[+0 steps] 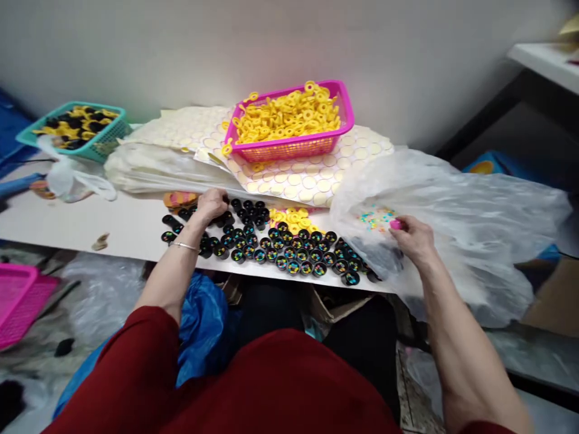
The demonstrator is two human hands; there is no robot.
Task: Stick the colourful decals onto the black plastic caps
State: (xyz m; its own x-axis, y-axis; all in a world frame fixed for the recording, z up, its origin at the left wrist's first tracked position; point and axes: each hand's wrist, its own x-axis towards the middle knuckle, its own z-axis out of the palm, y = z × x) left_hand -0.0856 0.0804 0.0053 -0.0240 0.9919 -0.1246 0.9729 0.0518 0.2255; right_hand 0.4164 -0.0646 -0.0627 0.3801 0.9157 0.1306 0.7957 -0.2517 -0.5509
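Rows of small black cups (301, 255) stand along the table's front edge, many with bright coloured bits inside. My left hand (212, 205) reaches to the back of the left group, its fingers closed on a black cup that is mostly hidden. Out to the right, my right hand (414, 238) pinches a small pink cap-like piece (395, 224). It is held over a clear plastic bag (452, 181), beside a scatter of coloured bits (377, 218) in the bag's opening. Yellow ring-shaped pieces (289, 218) lie behind the cups.
A pink basket (289, 150) heaped with yellow ring pieces stands at the back on circle-patterned sheets (307, 181). At the left is a teal basket (106, 135) of black and yellow parts, with a knotted white bag (67, 178) in front. Another pink basket (20, 295) sits lower left.
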